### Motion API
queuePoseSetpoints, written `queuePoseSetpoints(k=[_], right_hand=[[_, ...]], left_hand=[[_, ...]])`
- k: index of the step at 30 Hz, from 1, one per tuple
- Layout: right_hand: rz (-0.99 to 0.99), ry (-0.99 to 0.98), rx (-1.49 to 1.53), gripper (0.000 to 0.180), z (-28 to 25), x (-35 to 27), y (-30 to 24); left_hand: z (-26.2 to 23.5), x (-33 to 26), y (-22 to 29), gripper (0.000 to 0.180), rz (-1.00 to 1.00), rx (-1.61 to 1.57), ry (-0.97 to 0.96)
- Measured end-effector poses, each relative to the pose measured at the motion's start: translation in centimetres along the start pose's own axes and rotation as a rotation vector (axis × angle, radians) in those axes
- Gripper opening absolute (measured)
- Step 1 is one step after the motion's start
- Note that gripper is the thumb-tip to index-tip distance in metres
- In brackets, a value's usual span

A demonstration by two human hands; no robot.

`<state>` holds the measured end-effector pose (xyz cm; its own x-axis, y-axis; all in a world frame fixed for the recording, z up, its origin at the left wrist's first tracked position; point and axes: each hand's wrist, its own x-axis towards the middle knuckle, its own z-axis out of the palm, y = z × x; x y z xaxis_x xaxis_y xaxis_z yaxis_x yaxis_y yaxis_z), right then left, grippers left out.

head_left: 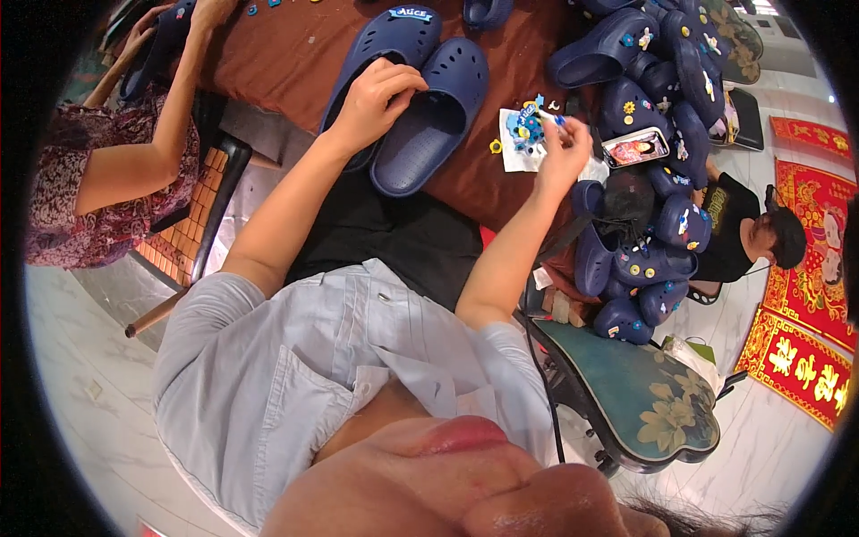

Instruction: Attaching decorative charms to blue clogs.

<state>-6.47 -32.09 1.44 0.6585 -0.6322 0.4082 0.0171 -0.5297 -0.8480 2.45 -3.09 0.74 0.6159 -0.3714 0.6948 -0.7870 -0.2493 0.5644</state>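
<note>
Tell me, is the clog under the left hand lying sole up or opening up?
Opening up: the left hand rests on the navy clog, its hollow footbed showing.

We see a pale marbled floor [778,447] running round a table under a brown cloth [286,54]. To the near right stands a chair with a teal seat painted with golden flowers [644,394]. At far right, red and gold banners [796,362] lie on the floor. A woven-seat chair [192,224] stands left.

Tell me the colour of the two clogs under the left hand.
Dark navy blue clogs, clearest in the head view.
</note>
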Motion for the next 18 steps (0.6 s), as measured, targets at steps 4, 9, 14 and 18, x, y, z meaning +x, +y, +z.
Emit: queuePoseSetpoints(k=[4, 9, 14, 18], right_hand=[[0.036, -0.203, 0.159, 0.020, 5.1, 1.0, -2.9], [0.242, -0.328, 0.392, 0.014, 10.9, 2.0, -1.7], [0.321, -0.308, 0.392, 0.019, 13.1, 2.6, 0.3], [0.355, -0.253, 0.441, 0.037, 13.7, 2.4, 0.5]], left_hand=[[-0.1, 0.1, 0.3, 0.018, -0.022, -0.011, -0.003], [0.1, 0.0, 0.3, 0.019, -0.018, -0.018, 0.006], [0.2, 0.0, 0.1, 0.020, -0.005, -0.037, 0.013], [0.0, 0.1, 0.3, 0.020, -0.022, -0.025, 0.006]])
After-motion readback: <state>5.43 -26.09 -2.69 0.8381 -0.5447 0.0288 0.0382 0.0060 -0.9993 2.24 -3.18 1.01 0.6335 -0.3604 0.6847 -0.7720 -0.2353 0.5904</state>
